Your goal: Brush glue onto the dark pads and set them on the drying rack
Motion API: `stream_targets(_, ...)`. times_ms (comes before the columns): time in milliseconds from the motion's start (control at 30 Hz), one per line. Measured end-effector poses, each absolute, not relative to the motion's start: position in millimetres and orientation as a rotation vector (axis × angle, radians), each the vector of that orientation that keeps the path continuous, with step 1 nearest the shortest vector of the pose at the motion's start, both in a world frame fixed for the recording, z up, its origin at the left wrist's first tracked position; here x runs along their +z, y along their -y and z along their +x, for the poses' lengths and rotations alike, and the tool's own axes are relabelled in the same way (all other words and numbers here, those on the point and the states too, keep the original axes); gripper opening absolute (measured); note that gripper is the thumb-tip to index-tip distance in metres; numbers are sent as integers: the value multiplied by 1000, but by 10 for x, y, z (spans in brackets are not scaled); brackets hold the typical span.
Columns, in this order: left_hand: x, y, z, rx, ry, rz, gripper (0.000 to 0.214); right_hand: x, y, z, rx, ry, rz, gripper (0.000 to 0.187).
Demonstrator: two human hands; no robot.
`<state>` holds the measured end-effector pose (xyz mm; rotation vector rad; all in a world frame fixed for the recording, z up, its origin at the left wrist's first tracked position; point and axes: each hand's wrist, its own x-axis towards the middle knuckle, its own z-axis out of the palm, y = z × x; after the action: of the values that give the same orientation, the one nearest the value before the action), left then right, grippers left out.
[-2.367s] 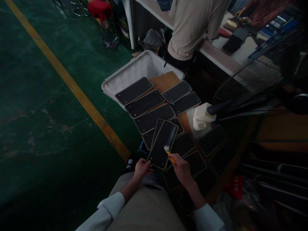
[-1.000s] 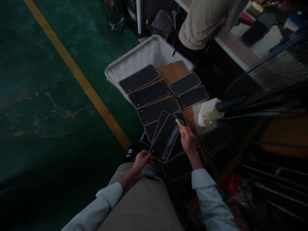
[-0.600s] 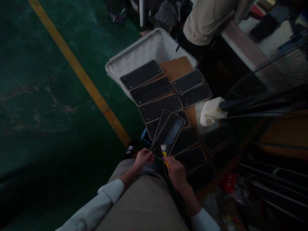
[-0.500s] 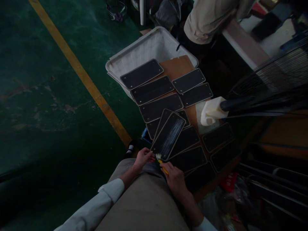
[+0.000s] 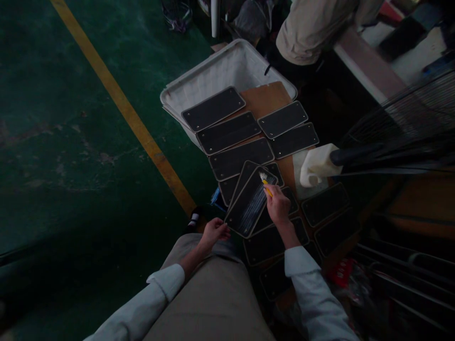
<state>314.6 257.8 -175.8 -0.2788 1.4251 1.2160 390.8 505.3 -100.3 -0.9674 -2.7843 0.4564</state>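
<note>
A dark rectangular panel with rounded corners and a pale edge [image 5: 245,203] lies tilted over other panels, with whitish wet streaks along its right side. My left hand [image 5: 216,230] pinches this panel at its near left corner. In my right hand [image 5: 278,203] is a paintbrush [image 5: 264,178] with a yellow handle and pale bristles. Its bristles are at the far end of the panel, over the surface. Similar dark panels [image 5: 227,132] lie in overlapping rows around it on brown cardboard [image 5: 267,97].
A white plastic bin [image 5: 199,76] stands behind the panels. To the right sits a whitish plastic jug [image 5: 318,163], near a fan [image 5: 423,109]. Another person [image 5: 305,33] is at the upper right. A yellow line [image 5: 131,118] crosses the green floor at left.
My right hand has moved the brush away from me, from the panel's near end to its far end. My left hand stays at the near corner.
</note>
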Motion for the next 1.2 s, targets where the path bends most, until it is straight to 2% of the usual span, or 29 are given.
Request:
stream_targets(167,-1646,-2593,3114,1223,-1410,-291,30,-899,-4247,4226,557,3045,-829,26)
stream_targets(300,-1591,-2589,3097,1227,-1392,-296,23,-722,-3610,4500,824,3094,-768,22)
stream_targets(433,-1621,-2575,3095,1224,-1375,-292,26,-589,-3671,4479,1130,2895,-837,21)
stream_targets(500,-1648,-2571,3092,1225,-1367,-289,30,-586,-3979,4339,1097,2783,-879,23)
stream_targets(733,-1713,-2563,3087,1240,-1361,-294,39,-880,-5058,3789,498,2697,-966,27)
stream_targets(833,-1734,-2558,3100,1246,-1363,-299,40,-983,-5023,3765,463,2777,-944,27)
stream_targets(967,-1746,-2549,3111,1247,-1359,-302,39,-947,-4498,3997,520,3018,-793,27)
stream_targets(1067,-1754,-2545,3111,1245,-1352,-303,37,-797,-4025,4245,666,3135,-723,26)
stream_targets(1200,-1789,-2535,3109,1233,-1349,-306,38,-580,-3838,4353,1164,3024,-719,21)
